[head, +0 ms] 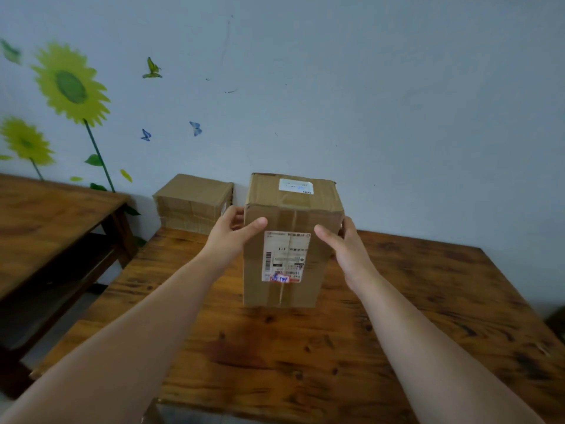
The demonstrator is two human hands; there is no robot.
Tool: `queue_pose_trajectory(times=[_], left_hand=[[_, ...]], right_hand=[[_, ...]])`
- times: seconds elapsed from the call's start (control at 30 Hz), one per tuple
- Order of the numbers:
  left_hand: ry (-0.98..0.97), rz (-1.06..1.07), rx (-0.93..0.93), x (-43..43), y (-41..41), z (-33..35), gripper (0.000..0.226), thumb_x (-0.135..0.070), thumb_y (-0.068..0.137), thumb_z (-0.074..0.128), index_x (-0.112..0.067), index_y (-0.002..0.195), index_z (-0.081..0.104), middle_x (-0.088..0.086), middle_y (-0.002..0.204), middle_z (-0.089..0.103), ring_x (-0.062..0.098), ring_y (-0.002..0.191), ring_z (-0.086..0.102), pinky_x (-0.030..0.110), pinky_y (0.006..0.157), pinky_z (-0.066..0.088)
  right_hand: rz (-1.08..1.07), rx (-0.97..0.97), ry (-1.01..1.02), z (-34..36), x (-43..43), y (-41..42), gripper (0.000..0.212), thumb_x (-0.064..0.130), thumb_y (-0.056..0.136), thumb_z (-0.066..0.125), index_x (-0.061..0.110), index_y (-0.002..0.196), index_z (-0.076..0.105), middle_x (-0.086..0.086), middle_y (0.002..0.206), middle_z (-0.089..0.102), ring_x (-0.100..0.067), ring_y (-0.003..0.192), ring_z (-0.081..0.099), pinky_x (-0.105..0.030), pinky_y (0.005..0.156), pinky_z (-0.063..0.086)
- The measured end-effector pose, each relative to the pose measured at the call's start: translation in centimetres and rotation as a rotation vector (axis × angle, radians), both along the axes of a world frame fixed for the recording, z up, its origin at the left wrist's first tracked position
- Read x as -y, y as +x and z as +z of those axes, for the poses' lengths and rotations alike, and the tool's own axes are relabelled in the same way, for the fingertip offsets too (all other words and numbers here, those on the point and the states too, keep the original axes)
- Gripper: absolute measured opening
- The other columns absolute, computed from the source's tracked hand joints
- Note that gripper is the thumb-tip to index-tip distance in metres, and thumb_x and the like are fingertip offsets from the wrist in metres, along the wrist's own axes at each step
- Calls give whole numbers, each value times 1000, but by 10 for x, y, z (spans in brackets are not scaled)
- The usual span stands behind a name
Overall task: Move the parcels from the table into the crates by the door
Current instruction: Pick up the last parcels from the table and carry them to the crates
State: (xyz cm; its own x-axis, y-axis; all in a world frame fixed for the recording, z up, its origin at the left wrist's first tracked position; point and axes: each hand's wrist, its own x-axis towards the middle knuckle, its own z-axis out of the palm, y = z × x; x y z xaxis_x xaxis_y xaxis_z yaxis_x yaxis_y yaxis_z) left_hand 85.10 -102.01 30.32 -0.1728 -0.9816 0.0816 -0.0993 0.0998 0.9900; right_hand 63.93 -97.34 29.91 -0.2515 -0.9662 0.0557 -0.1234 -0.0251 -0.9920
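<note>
A tall parcel (290,258) is held upright at mid-surface (412,316), with the fingers (256,224) of the left hand (234,237) and right hand (347,249) grasping its sides. A second parcel (192,203) is set behind it, against the wall (397,117).

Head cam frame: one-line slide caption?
Left hand and right hand grip opposite sides of an upright labelled parcel over the wooden table; second parcel behind, by the wall.

brown parcel (290,240), seemingly white-labelled, yellow sunflower decals (70,84)
</note>
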Motion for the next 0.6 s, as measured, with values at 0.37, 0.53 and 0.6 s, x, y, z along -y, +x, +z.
queue_pose_trajectory(times=[0.37, 0.53, 0.6], left_hand=[[233, -77, -141, 11, 13, -2, 43, -44, 82, 63, -29, 120, 50, -5, 106, 63, 15, 92, 61, 27, 62, 43], [269, -291, -168, 19, 15, -7, 78, -35, 63, 76, -42, 134, 43, -4, 105, 71, 17, 89, 70, 30, 66, 53], [275, -355, -171, 21, 15, -11, 84, -35, 60, 78, -47, 134, 40, -4, 104, 72, 19, 90, 70, 33, 68, 55]], right_hand=[[111, -21, -13, -17, 1, 4, 72, 39, 77, 70, 41, 141, 35, 22, 113, 66, 2, 100, 64, -25, 80, 47], [41, 126, 33, -17, 3, 2, 47, 43, 75, 70, 45, 118, 50, 20, 103, 70, 1, 90, 67, -27, 74, 47], [48, 122, 45, -17, 3, 3, 58, 49, 70, 70, 41, 124, 49, 18, 106, 70, -1, 93, 68, -27, 75, 47]])
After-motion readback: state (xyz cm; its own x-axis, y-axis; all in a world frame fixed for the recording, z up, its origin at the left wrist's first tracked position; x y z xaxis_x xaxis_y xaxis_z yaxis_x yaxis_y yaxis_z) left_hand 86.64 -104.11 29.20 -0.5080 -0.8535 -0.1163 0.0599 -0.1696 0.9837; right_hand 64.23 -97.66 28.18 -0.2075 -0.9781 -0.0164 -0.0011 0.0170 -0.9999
